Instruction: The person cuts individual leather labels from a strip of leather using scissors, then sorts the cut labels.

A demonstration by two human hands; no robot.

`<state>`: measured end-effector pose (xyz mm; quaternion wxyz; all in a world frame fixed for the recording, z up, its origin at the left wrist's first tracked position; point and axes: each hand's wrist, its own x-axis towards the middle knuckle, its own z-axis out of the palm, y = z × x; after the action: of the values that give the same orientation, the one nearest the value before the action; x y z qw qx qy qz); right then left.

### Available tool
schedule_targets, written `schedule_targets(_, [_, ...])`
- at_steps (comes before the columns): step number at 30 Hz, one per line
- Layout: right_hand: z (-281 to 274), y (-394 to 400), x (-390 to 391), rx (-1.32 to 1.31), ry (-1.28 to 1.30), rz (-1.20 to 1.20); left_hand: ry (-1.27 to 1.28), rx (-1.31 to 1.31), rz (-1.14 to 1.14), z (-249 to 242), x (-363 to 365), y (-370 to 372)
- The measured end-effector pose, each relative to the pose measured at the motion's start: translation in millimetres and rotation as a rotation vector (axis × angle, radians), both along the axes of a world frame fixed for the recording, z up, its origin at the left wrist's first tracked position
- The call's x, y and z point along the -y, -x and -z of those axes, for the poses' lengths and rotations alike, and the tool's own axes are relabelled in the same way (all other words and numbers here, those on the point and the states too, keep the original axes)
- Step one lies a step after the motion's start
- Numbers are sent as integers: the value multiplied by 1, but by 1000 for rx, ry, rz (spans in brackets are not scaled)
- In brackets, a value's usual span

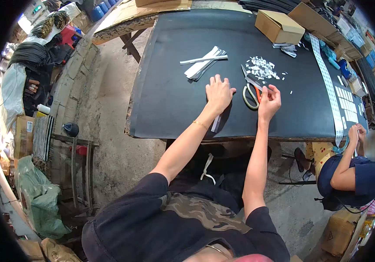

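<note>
Black table (174, 100), cluttered concrete-floor wkshop

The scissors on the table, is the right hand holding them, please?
No, the scissors lie flat on the table, and the right hand rests just beside their handles.

The scissors (250, 92), orange-and-cream handled with blades shut, lay flat on the black table (174, 96), tips pointing away. A pale strip (215, 124) lay left of the scissors, partly hidden.
</note>
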<state>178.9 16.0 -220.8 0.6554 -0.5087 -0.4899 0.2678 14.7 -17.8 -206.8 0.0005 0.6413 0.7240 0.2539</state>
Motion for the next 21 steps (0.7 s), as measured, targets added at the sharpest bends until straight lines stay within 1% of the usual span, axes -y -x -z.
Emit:
schedule_targets(1, [0, 0, 0, 5, -1, 2, -1, 5, 2, 5, -4, 2])
schedule_targets(4, [3, -4, -1, -99, -25, -10, -120, 159, 81, 9, -10, 1])
schedule_targets(5, [4, -4, -4, -134, -32, -18, -129, 167, 92, 8, -10, 2])
schedule_targets(7, [10, -5, -13, -137, -76, -21, -99, 199, 196, 9, -13, 10])
schedule_targets(8, [12, -6, -18, -134, -86, -20, -89, 175, 232, 9, -15, 14])
schedule_targets(9, [11, -9, -26, -28, -101, 11, -102, 175, 234, 8, -16, 20])
schedule_targets(10, [10, -11, -34, 80, -115, 42, -98, 209, 286, 7, -17, 26])
schedule_targets(11, [9, -14, -44, 85, -123, 43, -91, 246, 340, 7, -19, 32])
schedule_targets(12, [1, -14, -52, 106, -17, -1, -96, 253, 341, 6, -22, 37])
schedule_targets(13, [-6, -14, -59, 128, 93, -42, -75, 427, 402, 6, -27, 43])
schedule_targets(15, [-5, -12, -86, 157, 96, -26, -19, 777, 525, 7, -38, 52])
schedule_targets(16, [-6, -9, -94, 321, 125, -35, -26, 802, 548, 7, -43, 55])
schedule_targets(17, [-6, -8, -100, 485, 148, -48, 20, 884, 531, 7, -45, 55])
schedule_targets(18, [-9, -5, -101, 554, 200, -68, 58, 929, 526, 5, -44, 56])
schedule_targets(19, [-12, -2, -101, 562, 201, -73, 94, 972, 517, 4, -44, 57])
schedule_targets(21, [-16, 2, -102, 620, 289, 24, 86, 1072, 533, 8, -47, 58])
